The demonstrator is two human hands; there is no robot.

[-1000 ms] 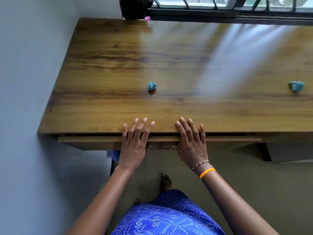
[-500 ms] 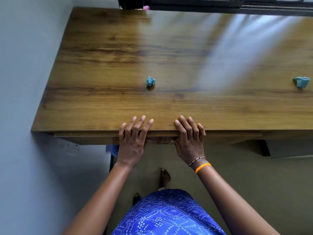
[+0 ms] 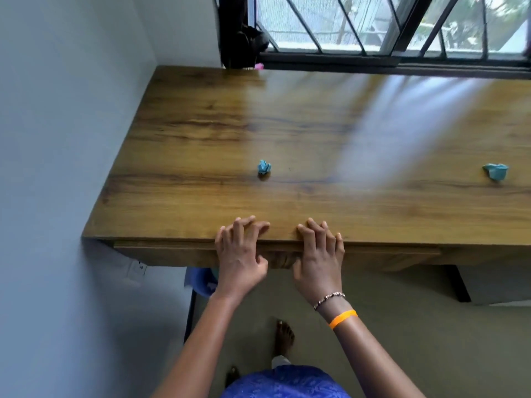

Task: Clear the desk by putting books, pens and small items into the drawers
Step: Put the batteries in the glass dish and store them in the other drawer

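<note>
Hands first, seen from my head camera looking down: my left hand (image 3: 240, 254) and my right hand (image 3: 319, 257) lie side by side at the near edge of the desk (image 3: 201, 139). On each, the fingers are bent over the edge with the tips resting on the wooden top, while the thumbs hang below against the front of the drawer (image 3: 172, 252). Neither hand has anything inside it; the fingers are loosely bent, pressing on wood rather than gripping an object. The drawer front sits nearly flush under the desk top, showing only a thin line along its upper edge.

Two small items are on the desk. A crumpled blue paper ball (image 3: 264, 168) lies near the middle of the top, beyond my left hand and well apart from it. A second blue paper wad (image 3: 496, 171) lies far to the right, close to the picture's edge, well apart from my right hand.

My right wrist carries a beaded bracelet (image 3: 329, 299) and, just behind it, an orange band (image 3: 342, 318). A grey wall (image 3: 57, 139) runs along the desk's left side, with a white socket (image 3: 137, 270) low on it. A barred window (image 3: 388, 27) stands behind the desk. Below, my bare foot (image 3: 284, 337) is on the floor, and blue patterned cloth (image 3: 287, 383) fills the bottom edge.
</note>
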